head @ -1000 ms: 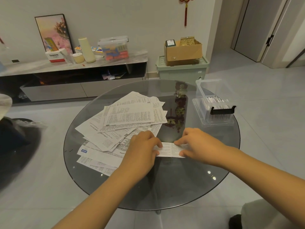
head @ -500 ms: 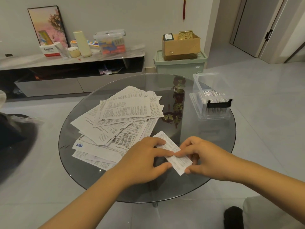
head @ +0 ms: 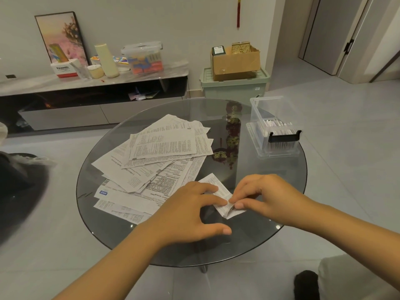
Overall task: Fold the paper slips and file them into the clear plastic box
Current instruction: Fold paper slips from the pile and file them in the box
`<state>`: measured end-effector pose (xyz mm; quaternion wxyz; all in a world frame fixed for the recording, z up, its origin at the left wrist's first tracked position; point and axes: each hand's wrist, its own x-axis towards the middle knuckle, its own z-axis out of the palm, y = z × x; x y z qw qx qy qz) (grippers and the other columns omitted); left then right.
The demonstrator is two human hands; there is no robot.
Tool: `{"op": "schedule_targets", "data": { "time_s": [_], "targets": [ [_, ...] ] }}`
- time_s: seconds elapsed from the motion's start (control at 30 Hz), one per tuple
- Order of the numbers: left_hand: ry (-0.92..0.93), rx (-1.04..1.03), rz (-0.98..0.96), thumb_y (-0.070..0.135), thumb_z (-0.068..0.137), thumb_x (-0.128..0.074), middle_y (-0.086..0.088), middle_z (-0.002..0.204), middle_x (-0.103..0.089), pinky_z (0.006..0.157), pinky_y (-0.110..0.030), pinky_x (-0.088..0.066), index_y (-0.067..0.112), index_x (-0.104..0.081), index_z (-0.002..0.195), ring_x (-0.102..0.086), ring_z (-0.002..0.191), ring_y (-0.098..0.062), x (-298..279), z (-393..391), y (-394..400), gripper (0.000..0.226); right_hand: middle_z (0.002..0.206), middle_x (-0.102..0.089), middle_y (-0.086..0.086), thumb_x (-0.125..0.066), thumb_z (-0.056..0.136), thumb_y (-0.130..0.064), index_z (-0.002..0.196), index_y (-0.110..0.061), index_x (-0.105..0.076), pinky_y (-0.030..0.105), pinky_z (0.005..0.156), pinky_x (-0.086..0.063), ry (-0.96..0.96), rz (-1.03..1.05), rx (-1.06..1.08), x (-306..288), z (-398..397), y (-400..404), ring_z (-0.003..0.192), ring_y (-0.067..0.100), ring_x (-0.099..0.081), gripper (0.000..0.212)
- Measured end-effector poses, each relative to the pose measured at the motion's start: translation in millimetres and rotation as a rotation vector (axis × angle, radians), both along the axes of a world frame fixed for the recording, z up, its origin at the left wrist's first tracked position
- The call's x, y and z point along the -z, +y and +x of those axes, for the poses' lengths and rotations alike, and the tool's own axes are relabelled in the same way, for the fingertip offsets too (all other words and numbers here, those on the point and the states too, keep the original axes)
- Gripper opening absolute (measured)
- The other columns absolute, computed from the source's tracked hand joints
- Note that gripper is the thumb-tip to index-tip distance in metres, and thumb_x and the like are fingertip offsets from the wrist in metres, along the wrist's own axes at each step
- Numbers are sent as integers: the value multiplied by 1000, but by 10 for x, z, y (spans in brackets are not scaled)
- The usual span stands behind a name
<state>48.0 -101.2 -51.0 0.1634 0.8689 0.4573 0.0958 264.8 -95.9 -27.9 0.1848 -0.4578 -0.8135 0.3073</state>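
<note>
Slip (head: 218, 192) — narrow, white, printed, lying diagonal on desk (head: 270, 215) near front edge. Left hand (head: 190, 213) presses it with straight fingers; right hand (head: 266, 198) pinches its lower end — box (head: 273, 128) far right.

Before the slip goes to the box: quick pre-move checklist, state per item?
1. Slip held by both hands: ok; left hand presses it with straight fingers, right hand pinches its edge.
2. Fold finished: not ok; the slip's near end is only partly turned over.
3. Clear plastic box open: ok; no lid on top.
4. Room in the box: cannot tell; folded slips already stand inside.
5. Path across the glass table to the box: ok; the loose paper pile lies left of it.
</note>
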Motion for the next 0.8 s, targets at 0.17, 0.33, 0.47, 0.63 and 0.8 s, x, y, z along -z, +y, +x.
{"op": "schedule_targets", "data": {
  "time_s": [0.17,0.33,0.47,0.63,0.8],
  "targets": [
    [-56,9,68,74,73,-46,19,119,-59,89,-7,-31,36,-65,111,-46,108,2,-1,21,2,57,82,-69,-7,-68,80,-31,83,-40,-73,28,74,-52,64,-75,21,-69,-49,70,79,8,-63,10],
    [-144,-137,82,58,88,-43,8,75,-61,60,-24,-41,24,-65,80,-53,71,-8,32,71,23,42,76,-72,7,-61,89,-19,92,-20,-75,23,66,-54,201,-183,101,-89,-128,149,69,14,-66,15],
    [-284,-296,23,39,89,-58,6,81,-67,69,-30,-46,27,-69,93,-59,76,-8,28,98,50,16,87,-72,8,-50,94,-24,103,-17,-70,26,69,-54,313,-249,198,-60,-207,182,75,15,-66,23],
    [-375,-329,-11,23,83,-67,19,96,-63,78,-15,-46,33,-60,112,-57,87,1,49,118,84,31,84,-62,-10,-66,84,-18,112,-25,-60,15,69,-48,146,-111,212,119,-298,217,71,7,-59,29],
    [-378,-310,-10,18,81,-71,15,117,-45,76,1,-36,29,-44,134,-49,91,3,102,107,116,61,90,-58,-12,-75,76,-20,122,-30,-49,16,70,-48,71,-45,210,224,-358,210,73,5,-58,54]
  ]
}}
